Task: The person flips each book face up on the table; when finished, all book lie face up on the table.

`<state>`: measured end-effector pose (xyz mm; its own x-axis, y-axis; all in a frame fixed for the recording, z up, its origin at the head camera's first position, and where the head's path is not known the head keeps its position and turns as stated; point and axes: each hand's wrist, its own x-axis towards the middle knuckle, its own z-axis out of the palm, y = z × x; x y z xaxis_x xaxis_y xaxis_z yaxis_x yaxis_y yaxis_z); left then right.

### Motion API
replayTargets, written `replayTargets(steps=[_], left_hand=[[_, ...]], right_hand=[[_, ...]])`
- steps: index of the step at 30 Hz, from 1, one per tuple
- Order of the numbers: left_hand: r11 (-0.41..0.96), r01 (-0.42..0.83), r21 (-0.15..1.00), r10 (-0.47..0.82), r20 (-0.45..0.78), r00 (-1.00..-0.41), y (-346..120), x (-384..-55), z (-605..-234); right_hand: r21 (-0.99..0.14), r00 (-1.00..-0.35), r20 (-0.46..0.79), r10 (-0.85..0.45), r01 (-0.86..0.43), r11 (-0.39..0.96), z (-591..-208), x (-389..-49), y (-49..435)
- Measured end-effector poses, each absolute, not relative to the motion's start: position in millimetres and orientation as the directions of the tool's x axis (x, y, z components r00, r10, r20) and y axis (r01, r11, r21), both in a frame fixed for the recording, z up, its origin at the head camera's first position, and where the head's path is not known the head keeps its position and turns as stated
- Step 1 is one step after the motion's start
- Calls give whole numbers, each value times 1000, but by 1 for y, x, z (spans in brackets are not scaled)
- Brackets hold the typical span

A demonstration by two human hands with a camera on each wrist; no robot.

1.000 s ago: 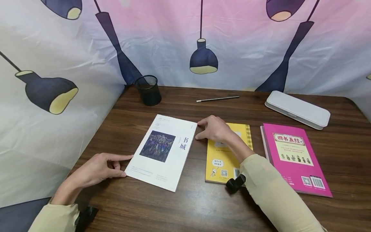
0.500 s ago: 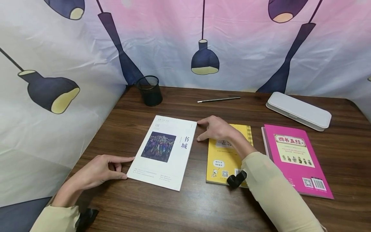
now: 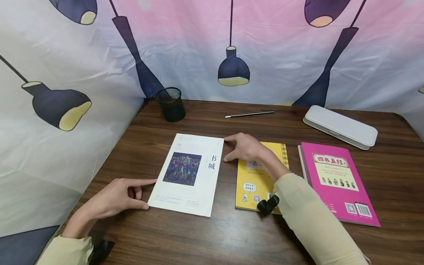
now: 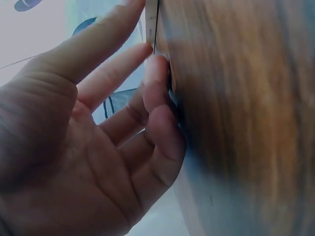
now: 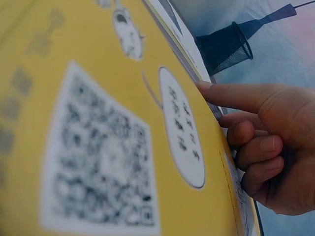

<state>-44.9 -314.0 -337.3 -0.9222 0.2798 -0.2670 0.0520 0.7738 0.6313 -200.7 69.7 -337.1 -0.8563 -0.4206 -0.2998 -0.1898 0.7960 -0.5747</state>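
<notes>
A white book (image 3: 187, 175) with a dark picture on its cover lies flat on the wooden table, between both hands. At its left edge is my left hand (image 3: 114, 197), with the index fingertip on the side and the thumb at the lower left corner; the other fingers bend inward. My right hand (image 3: 246, 147) reaches over a yellow book (image 3: 255, 187). Its extended index finger meets the white book's upper right corner, and the thumb is close by the right edge. In the right wrist view the remaining fingers of the right hand (image 5: 280, 142) are curled.
A pink book (image 3: 341, 184) lies right of the yellow one. Behind it sits a white case (image 3: 341, 125). A pencil (image 3: 250, 114) lies along the back, and a black mesh pen holder (image 3: 171, 105) stands at the back left. Curtain fabric (image 3: 195, 48) hangs behind the table.
The white book has turned slightly counterclockwise, its lower edge swinging right and its top shifting left. My left hand has followed it a little to the right; the right hand has hardly moved.
</notes>
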Motion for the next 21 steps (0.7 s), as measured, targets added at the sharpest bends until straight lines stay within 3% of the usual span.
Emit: replayTargets(steps=[21], left_hand=[[806, 179, 564, 341, -194, -920, -312, -46, -334]], right_hand=[[-575, -872, -277, -405, -187, 796, -339, -201, 67]])
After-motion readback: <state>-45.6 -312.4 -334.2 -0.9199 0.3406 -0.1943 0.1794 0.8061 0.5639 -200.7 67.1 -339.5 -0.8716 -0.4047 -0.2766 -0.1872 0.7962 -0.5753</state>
